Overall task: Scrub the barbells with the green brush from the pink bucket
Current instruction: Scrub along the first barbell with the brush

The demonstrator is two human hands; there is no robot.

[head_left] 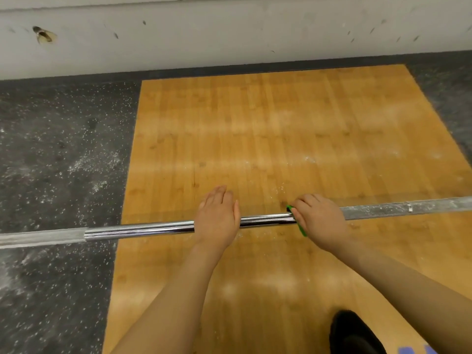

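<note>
A long steel barbell (143, 230) lies across the floor from left to right. Its middle is shiny and its outer stretches are dull with white chalk. My left hand (218, 218) rests flat on the shiny middle, fingers straight and pointing away from me. Just to its right, my right hand (318, 221) grips the green brush (301, 229) and holds it against the bar. Only a thin green edge of the brush shows at the hand's left side. The pink bucket is not in view.
The bar lies over a wooden platform (281, 129) bordered by dark speckled rubber flooring (56, 154) dusted with chalk. A scuffed white wall (229, 34) runs along the far side. My dark shoe (355, 333) stands at the bottom right.
</note>
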